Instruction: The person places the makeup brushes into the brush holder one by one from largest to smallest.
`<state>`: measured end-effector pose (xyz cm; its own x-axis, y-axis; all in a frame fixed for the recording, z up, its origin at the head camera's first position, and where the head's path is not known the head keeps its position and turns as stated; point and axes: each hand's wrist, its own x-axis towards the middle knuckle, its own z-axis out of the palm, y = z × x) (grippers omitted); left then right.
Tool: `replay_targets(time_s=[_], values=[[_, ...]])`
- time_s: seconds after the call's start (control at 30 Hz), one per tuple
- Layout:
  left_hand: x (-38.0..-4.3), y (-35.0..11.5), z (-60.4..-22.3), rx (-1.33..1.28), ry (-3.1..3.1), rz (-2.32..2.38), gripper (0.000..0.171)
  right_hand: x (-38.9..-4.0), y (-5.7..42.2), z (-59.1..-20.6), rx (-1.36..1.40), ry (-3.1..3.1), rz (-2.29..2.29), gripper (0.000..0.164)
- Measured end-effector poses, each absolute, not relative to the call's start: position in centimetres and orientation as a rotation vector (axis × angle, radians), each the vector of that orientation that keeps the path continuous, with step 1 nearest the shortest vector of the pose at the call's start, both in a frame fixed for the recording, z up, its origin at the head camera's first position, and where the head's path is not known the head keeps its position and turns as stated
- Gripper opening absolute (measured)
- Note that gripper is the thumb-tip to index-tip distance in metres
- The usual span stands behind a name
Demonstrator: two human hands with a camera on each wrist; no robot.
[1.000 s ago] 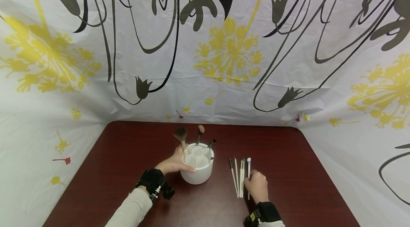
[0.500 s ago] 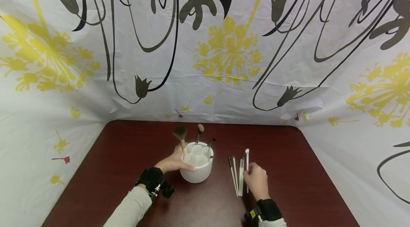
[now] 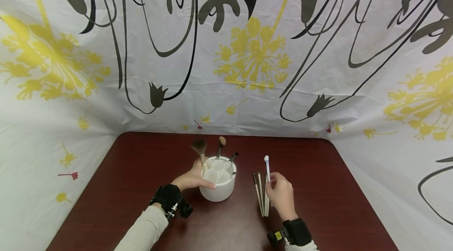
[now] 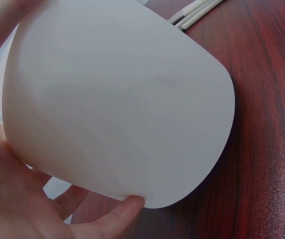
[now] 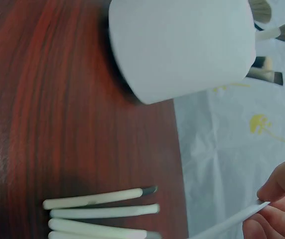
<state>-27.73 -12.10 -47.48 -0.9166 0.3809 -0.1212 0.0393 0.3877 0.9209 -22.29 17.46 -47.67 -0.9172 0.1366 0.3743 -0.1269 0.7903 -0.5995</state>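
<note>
My left hand [image 3: 192, 179] grips the round white brush holder [image 3: 219, 192] from its left side, thumb across the near wall. In the left wrist view the holder's smooth wall [image 4: 117, 99] fills most of the picture. Out of its divided top stick a fluffy makeup brush [image 3: 199, 148], a round-tipped one [image 3: 221, 145] and a small dark one [image 3: 234, 156]. Between thumb and fingers, my right hand [image 3: 282, 196] pinches a thin white makeup brush [image 3: 267, 165], its pale tip pointing away from me. Below that hand, several slim brushes [image 3: 260, 196] lie side by side.
The dark red wooden table [image 3: 170, 144] has rounded far corners. Behind it hangs a white cloth [image 3: 198, 70] with yellow and grey flower prints. A black camera band [image 3: 297, 232] sits on the right wrist, another [image 3: 168, 200] on the left.
My right hand has lifted the white brush off the table and carried it slightly left and away from me, over the lying brushes. The left hand and holder have stayed put.
</note>
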Motion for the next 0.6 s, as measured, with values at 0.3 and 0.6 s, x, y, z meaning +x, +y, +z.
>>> replay_targets(time_s=[0.3,0.6], values=[[-27.8,-12.1,-47.3,0.371,2.329,1.541,0.116,-22.2,16.6,-46.6,0.037,-2.512,0.942,0.018],[-27.7,-12.1,-47.4,0.369,2.329,1.534,0.114,-22.0,15.7,-45.5,0.19,-2.4,0.977,0.019]])
